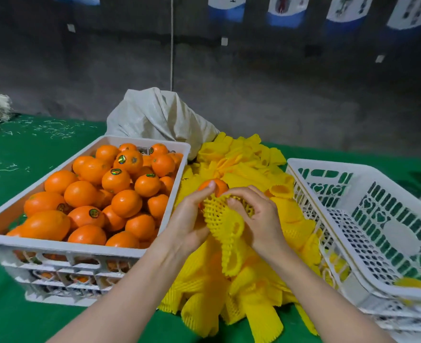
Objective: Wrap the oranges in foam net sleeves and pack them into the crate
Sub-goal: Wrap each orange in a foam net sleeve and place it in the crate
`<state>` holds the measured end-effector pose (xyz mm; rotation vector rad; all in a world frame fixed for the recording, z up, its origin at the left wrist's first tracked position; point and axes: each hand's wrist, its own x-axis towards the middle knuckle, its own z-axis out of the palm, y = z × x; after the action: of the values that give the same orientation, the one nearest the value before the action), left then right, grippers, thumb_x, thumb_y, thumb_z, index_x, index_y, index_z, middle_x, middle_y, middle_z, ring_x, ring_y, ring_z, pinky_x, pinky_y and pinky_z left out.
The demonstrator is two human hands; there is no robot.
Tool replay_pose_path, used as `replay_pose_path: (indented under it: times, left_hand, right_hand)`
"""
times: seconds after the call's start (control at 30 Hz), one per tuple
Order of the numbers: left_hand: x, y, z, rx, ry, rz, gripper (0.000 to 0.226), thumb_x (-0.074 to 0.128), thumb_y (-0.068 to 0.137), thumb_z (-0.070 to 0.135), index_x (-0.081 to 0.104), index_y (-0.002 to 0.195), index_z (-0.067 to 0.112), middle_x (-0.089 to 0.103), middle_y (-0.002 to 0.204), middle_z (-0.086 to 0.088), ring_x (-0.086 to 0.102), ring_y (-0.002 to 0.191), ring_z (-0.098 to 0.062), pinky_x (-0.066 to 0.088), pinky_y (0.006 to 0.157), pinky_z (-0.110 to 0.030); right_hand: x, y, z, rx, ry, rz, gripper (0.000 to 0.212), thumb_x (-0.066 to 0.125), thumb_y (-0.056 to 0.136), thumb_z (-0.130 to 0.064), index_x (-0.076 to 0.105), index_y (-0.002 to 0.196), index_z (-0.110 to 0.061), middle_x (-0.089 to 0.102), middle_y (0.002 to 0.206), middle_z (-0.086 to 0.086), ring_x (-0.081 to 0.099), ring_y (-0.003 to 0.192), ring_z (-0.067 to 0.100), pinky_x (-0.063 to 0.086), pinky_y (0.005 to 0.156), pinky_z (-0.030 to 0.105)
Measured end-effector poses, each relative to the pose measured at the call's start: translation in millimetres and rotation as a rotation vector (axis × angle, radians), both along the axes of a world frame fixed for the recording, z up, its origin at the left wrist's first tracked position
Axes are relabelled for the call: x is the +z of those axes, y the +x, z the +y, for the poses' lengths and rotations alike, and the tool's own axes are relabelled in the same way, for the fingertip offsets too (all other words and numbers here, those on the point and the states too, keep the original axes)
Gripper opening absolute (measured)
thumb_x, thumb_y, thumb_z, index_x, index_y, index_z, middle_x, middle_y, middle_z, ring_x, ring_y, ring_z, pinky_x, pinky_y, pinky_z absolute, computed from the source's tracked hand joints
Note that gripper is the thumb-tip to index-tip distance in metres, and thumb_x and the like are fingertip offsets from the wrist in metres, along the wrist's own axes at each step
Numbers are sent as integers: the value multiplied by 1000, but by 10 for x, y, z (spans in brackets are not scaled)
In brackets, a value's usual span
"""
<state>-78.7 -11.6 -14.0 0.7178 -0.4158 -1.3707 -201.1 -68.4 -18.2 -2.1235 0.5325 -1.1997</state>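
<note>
The orange (220,187) is half hidden by the left hand (187,221), whose fingers (205,192) clasp it. The right hand (260,219) pinches a net sleeve (219,220) over it. A full crate (56,245) sits at nine o'clock, and a second crate (328,165), cut off, at three.

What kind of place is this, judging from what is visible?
Probably a fruit packing station, perhaps in a warehouse: a white crate heaped with oranges, a pile of yellow foam net sleeves and a second, nearly empty crate, on a green table before a bare grey wall.

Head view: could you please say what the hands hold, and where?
The left hand grips the round orange fruit by its side; the right hand pinches the yellow foam net sleeve at its stretched rim.
</note>
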Motion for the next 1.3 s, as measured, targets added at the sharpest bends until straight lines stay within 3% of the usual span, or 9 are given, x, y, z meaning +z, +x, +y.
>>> replay_pose_path:
  times: [0.17, 0.3, 0.4, 0.5, 0.63, 0.8, 0.93, 1.1, 1.3]
  left_hand:
    - [-17, -216, -90, 40, -20, 23, 44, 67, 71, 21, 53, 113, 12, 63, 82, -10, 63, 76, -23, 51, 71, -34]
    - [17, -342, -118, 3, -15, 136, 26, 62, 78, 23, 60, 97, 6, 65, 73, -10, 64, 64, -21, 54, 61, -28]
    - [2, -397, -123, 23, 41, 232, 35, 49, 93, 31, 62, 108, 2, 67, 96, -16, 65, 85, -28, 53, 75, -36]
    - [-75, -415, -182, 170, 113, 55, 36, 46, 98, 24, 50, 133, 17, 63, 121, -14, 59, 107, -32, 47, 80, -40]
    - [-53, -434, -199, 221, 68, -74, 34, 50, 96, 23, 52, 130, 25, 70, 100, -4, 65, 92, -23, 52, 71, -37]
    - [-86, -445, -107, 42, -61, -222, 67, 69, 72, 21, 44, 133, 33, 68, 116, -1, 68, 100, -18, 58, 72, -32]
    - [-164, -412, -103, 135, -54, -406, 70, 71, 72, 16, 44, 134, 36, 59, 126, -3, 65, 107, -21, 57, 81, -33]
    - [-179, -278, -95, 103, -22, -346, 54, 78, 64, 19, 60, 114, 27, 71, 106, -4, 69, 93, -24, 55, 65, -32]
    - [-180, -304, -121, 33, 68, -287, 49, 68, 56, 15, 61, 104, 17, 68, 86, -4, 66, 72, -20, 52, 60, -28]
  right_hand:
    - [-82, -90, 1, -126, -42, -103, 14, 58, 87, 0, 69, 94, -7, 57, 106, 14, 54, 101, 14, 43, 82, 16]
    - [-128, -152, -18, -149, -105, -91, 20, 49, 91, -13, 66, 97, -6, 61, 107, 8, 56, 102, 14, 43, 89, 21]
    - [-122, -179, -85, -133, 45, -52, 23, 47, 90, -26, 63, 99, -12, 64, 97, 2, 59, 93, 15, 46, 80, 32]
    - [-47, -206, -168, 18, 290, -78, 11, 48, 85, -32, 57, 89, -27, 61, 71, -12, 54, 68, 9, 44, 61, 34]
    - [-28, -159, -254, 126, 428, -105, 8, 55, 93, -18, 55, 86, -24, 60, 71, -12, 54, 65, 5, 43, 59, 28]
    - [-112, -177, -281, 51, 517, -127, 30, 44, 98, -14, 57, 78, -32, 52, 62, -12, 45, 58, 7, 36, 53, 28]
    - [-92, -240, -274, -23, 411, -115, 15, 43, 99, -14, 50, 87, -19, 51, 76, 4, 47, 70, 14, 42, 59, 33]
    - [25, -296, -318, -23, 557, -28, 19, 42, 99, -16, 54, 86, -11, 53, 91, 32, 47, 82, 25, 42, 75, 44]
    - [102, -256, -322, -43, 910, -222, 22, 52, 92, -10, 57, 70, -13, 64, 72, 2, 58, 71, 18, 44, 73, 32]
